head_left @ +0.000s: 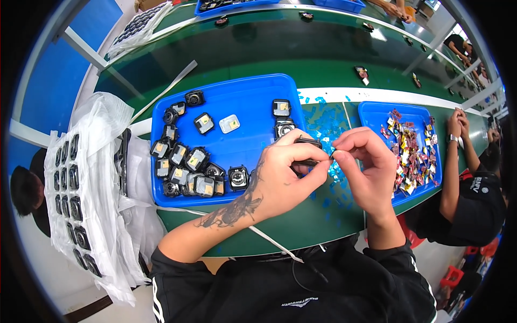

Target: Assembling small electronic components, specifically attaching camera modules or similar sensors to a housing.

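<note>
My left hand [291, 169] is closed round a black watch case [308, 143], held over the table between two blue trays. Most of the case is hidden by my fingers. Close against it, my right hand [369, 169] has thumb and index finger pinched together at the case's edge. Whatever lies in that pinch is too small to make out. Left of my hands, the larger blue tray [237, 97] holds several similar black watch cases [197, 158], most of them along its sides. Small blue film pieces [326, 126] lie scattered on the table behind and beneath my hands.
A smaller blue tray [371, 110] at the right holds many small reddish and yellow parts [412, 153]. Stacked white packing sheets [99, 129] with black cases stand at the left. Beyond runs a green conveyor belt [258, 48] carrying parts. A co-worker [463, 199] sits at the right.
</note>
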A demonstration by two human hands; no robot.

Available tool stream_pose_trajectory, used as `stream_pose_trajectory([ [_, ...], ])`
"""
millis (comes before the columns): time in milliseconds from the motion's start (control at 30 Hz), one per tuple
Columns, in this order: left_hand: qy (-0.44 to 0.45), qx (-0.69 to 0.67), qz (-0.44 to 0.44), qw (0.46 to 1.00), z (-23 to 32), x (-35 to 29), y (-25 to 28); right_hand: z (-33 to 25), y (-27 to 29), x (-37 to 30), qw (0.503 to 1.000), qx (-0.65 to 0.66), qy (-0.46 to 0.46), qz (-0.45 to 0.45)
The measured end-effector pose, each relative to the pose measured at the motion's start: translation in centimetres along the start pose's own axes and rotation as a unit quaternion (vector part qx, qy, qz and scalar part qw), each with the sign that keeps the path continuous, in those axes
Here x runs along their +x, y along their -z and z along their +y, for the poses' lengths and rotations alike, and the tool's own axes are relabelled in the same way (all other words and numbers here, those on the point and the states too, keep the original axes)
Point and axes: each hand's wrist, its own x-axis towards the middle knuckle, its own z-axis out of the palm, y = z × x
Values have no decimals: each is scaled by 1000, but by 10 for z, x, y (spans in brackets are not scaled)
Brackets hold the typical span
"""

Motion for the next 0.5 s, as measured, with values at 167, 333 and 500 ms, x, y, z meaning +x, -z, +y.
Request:
stream_pose_trajectory([
  [167, 19, -8, 17, 1000, -4, 3, 2, -2, -9, 8, 948, -223, 223, 45],
  [333, 84, -103, 53, 990, -5, 7, 9, -10, 0, -9, 956, -202, 212, 6],
  [500, 126, -190, 76, 971, 8, 11, 18, -13, 27, -9, 937, -329, 25, -118],
])
